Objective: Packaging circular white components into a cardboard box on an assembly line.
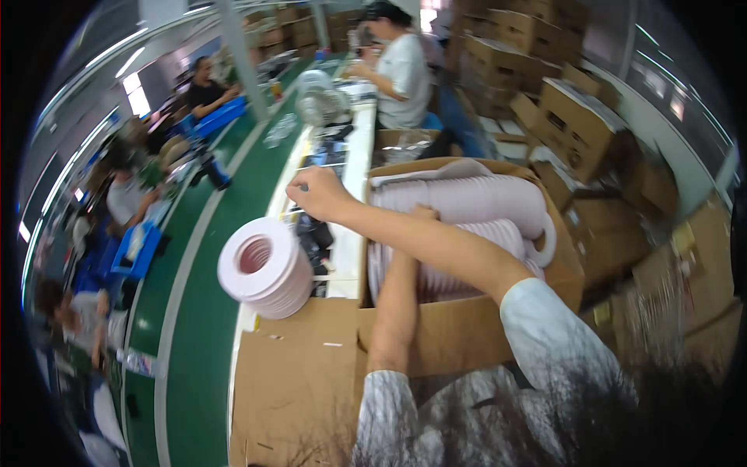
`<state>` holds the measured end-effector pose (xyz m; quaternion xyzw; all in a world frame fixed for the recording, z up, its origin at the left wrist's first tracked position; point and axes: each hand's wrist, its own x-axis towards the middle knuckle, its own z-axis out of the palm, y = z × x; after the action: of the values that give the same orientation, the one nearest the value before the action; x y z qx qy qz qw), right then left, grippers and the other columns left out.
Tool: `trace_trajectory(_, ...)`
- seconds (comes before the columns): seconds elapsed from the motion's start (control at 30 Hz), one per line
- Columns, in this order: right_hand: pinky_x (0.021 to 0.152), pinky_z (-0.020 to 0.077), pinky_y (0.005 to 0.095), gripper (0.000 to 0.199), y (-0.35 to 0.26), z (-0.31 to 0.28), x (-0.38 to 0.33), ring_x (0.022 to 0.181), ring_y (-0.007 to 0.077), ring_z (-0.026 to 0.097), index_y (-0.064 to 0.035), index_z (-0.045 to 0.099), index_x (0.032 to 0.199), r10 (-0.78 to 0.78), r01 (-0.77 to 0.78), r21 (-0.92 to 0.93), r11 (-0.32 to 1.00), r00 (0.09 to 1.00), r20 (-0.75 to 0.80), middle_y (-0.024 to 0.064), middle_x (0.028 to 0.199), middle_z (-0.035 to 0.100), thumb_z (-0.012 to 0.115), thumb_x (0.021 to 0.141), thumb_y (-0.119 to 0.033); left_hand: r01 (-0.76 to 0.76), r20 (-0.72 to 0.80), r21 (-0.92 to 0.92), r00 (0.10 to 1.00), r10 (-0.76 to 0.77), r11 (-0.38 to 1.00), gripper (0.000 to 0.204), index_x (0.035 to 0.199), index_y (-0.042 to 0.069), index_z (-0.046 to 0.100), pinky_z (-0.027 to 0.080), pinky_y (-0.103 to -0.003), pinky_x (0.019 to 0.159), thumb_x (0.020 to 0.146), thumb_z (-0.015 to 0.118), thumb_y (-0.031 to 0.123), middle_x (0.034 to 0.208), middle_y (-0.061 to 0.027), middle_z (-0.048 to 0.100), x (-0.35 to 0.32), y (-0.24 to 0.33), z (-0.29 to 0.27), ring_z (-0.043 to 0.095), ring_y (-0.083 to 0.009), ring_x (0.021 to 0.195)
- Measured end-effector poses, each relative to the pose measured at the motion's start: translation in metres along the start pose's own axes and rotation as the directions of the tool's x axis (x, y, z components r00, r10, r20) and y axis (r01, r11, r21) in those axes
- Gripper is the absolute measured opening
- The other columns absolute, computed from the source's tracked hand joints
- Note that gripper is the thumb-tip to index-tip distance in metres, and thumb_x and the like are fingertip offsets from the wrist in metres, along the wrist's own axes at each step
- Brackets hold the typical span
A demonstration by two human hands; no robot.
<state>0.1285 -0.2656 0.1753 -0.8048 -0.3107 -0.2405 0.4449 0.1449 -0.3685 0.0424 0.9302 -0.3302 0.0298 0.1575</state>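
Note:
My right arm crosses over my left. My right hand point(319, 193) is raised over the edge of the white bench, its fingers curled together; anything small in them does not show. My left hand point(424, 212) reaches into an open cardboard box point(459, 335), touching rows of pale pink-white foam-like rings point(467, 198). The right forearm hides most of it, so its grip cannot be made out. To the left of the box, an upright stack of the same kind of rings point(268, 272) stands by the cardboard flap.
A green conveyor belt point(194, 327) runs along my left. Dark small parts point(315, 237) lie on the white bench beside a fan point(320, 100). Several people work along the line, some near blue bins point(138, 251). Stacked cartons point(576, 128) fill the right side.

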Motion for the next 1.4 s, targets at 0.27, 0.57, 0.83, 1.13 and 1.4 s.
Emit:
trace_trajectory(0.27,0.071,0.0501,0.0313,0.033,0.142,-0.289,-0.167,0.074,0.0195,0.063,0.0021,0.068,0.100,0.055,-0.226,-0.531,0.817,0.946,-0.319,0.0135,0.086,0.068,0.065,0.086,-0.028,-0.127,-0.265,-0.101,0.959,0.097,0.987,0.016,0.081,0.005,0.070,0.049,-0.045,0.083,0.075,0.059,0.015,0.088,-0.0161,0.066,-0.012,0.018,-0.003,0.058,-0.0352,0.091)
trace_trajectory(0.57,0.062,0.0529,0.0322,0.040,0.233,-0.327,-0.304,0.071,0.0159,0.061,0.0010,0.066,0.111,0.932,-0.972,0.058,0.229,0.236,0.275,0.0076,0.085,0.067,0.059,0.094,-0.035,-0.113,-0.220,-0.109,0.972,0.087,0.988,0.016,0.087,0.005,0.072,0.048,-0.043,0.083,0.078,0.062,0.012,0.087,-0.0149,0.065,-0.014,0.023,-0.005,0.057,-0.0347,0.090)
trace_trajectory(0.83,0.059,0.0503,0.0314,0.031,0.221,-0.324,-0.292,0.061,0.0147,0.058,0.0047,0.068,0.089,0.925,-0.923,-0.070,0.378,0.372,0.083,0.0064,0.071,0.063,0.058,0.091,-0.025,-0.089,-0.208,-0.139,0.976,0.059,0.986,0.017,0.089,0.005,0.073,0.048,-0.042,0.085,0.079,0.062,0.012,0.089,-0.0144,0.066,-0.018,0.016,-0.002,0.057,-0.0340,0.091)
trace_trajectory(1.13,0.070,0.0470,0.0345,0.027,0.183,-0.391,-0.240,0.072,0.0230,0.065,0.0054,0.068,0.084,-0.081,-0.292,-0.686,0.666,0.886,-0.456,0.0206,0.083,0.070,0.052,0.088,-0.017,-0.229,-0.272,-0.254,0.949,0.158,0.940,0.042,0.113,0.007,0.063,0.044,-0.042,0.093,0.074,0.072,0.019,0.110,-0.0145,0.062,-0.021,0.051,-0.022,0.053,-0.0353,0.106)
trace_trajectory(1.4,0.065,0.0445,0.0271,0.025,0.150,-0.289,-0.208,0.070,0.0178,0.061,-0.0018,0.066,0.087,0.917,-0.565,0.760,0.320,0.387,-0.098,0.0091,0.079,0.066,0.056,0.090,-0.024,-0.395,-0.540,0.090,0.752,0.378,0.914,0.063,0.116,0.011,0.062,0.039,-0.046,0.094,0.062,0.084,0.037,0.112,-0.0127,0.064,-0.025,0.078,-0.036,0.052,-0.0355,0.114)
